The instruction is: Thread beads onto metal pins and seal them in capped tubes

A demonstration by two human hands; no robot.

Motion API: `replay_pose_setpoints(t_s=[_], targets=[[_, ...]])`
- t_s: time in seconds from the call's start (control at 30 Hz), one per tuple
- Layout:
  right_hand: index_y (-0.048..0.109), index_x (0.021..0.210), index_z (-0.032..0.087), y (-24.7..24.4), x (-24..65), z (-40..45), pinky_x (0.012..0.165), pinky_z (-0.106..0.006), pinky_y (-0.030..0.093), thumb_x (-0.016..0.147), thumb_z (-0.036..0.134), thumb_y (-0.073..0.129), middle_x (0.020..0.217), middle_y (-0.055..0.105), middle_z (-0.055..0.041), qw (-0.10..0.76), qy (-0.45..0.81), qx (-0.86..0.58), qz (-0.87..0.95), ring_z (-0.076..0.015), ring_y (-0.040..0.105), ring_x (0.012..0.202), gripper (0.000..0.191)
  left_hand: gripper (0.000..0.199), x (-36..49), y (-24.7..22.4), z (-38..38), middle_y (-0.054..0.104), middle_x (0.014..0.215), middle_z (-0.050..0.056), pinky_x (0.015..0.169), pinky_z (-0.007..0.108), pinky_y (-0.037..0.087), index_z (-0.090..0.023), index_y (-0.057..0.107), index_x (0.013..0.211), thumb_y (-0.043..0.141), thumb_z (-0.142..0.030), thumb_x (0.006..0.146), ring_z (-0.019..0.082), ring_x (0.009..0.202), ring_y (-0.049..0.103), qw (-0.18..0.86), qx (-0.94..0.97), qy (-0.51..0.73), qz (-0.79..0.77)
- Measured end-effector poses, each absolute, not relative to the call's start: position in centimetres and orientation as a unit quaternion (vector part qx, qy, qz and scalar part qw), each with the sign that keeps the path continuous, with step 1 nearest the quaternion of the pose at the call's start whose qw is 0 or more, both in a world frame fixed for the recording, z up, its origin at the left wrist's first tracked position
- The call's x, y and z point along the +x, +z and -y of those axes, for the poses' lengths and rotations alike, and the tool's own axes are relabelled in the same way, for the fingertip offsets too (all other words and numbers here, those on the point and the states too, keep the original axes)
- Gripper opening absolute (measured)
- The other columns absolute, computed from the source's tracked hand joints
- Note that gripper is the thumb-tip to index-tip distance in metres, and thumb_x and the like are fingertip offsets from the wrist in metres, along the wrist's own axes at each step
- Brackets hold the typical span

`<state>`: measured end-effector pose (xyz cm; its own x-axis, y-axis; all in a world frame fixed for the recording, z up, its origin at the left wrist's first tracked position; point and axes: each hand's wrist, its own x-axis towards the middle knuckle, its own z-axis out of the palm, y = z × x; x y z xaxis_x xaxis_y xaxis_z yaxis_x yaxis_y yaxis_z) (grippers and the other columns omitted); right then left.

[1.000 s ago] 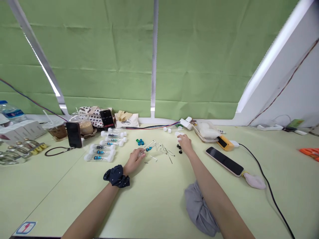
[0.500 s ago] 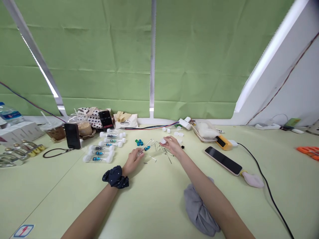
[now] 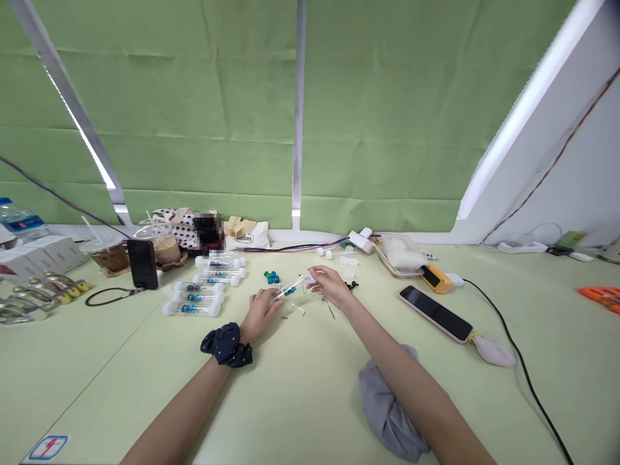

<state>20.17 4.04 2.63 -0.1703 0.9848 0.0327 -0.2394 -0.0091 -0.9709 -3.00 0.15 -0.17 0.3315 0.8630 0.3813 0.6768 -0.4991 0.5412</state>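
White cap [image 3: 310, 276] pinched in fingers of right hand [image 3: 333, 288], at the far end of a clear tube [image 3: 295, 285] tilted between both hands; can't tell if seated. Left hand [image 3: 261, 312] fingers grip tube's near end. Blue beads [image 3: 273, 278] beyond, metal rod [image 3: 330, 309] near right hand, capped tubes [image 3: 196, 298] off left.

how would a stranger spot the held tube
On the pale green table, find the left hand beyond the navy dotted fabric scrunchie. It grips a slim clear tube, tilted toward the right hand, which holds a white plastic cap at its end. Unlike the white-capped clear tubes lying to the left, it is held.
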Motion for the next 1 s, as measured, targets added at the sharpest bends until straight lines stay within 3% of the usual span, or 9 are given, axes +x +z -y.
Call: replay_pose_setpoints(t_s=[0.23, 0.67, 1.0], targets=[[0.063, 0.093, 0.017, 2.8, 20.9, -4.1, 0.053, -0.023, 0.041, 0.067, 0.048, 0.066, 0.072, 0.056, 0.0006, 0.480, 0.532, -0.379, 0.586, -0.0075, 0.051, 0.054, 0.040, 0.033, -2.9, 0.3, 0.2, 0.058, 0.100, 0.005, 0.090, 0.038, 0.031, -0.023, 0.050, 0.112, 0.037, -0.043, 0.090, 0.022, 0.099, 0.048, 0.153, 0.817, 0.298, -0.470], [0.060, 0.089, 0.018, 3.7, 20.3, -2.8, 0.051, -0.022, 0.037, 0.070, 0.046, 0.063, 0.078, 0.061, -0.0025, 0.455, 0.489, -0.390, 0.633, -0.0083, 0.046, 0.055, 0.035, 0.028, -2.4, 0.4, 0.5, 0.060, 0.094, 0.003, 0.088, 0.038, 0.029, -0.023, 0.053, 0.105, 0.040, -0.042, 0.089, 0.022, 0.093, 0.047, 0.129, 0.834, 0.281, -0.456], [0.059, 0.096, 0.018, 3.6, 20.9, -3.1, 0.050, -0.022, 0.036, 0.075, 0.049, 0.056, 0.078, 0.059, -0.0026, 0.403, 0.479, -0.386, 0.677, -0.0095, 0.046, 0.056, 0.037, 0.030, -2.3, 1.0, 0.9, 0.058, 0.085, 0.002, 0.086, 0.036, 0.031, -0.021, 0.056, 0.099, 0.036, -0.042, 0.089, 0.019, 0.085, 0.050, 0.176, 0.823, 0.287, -0.457]])
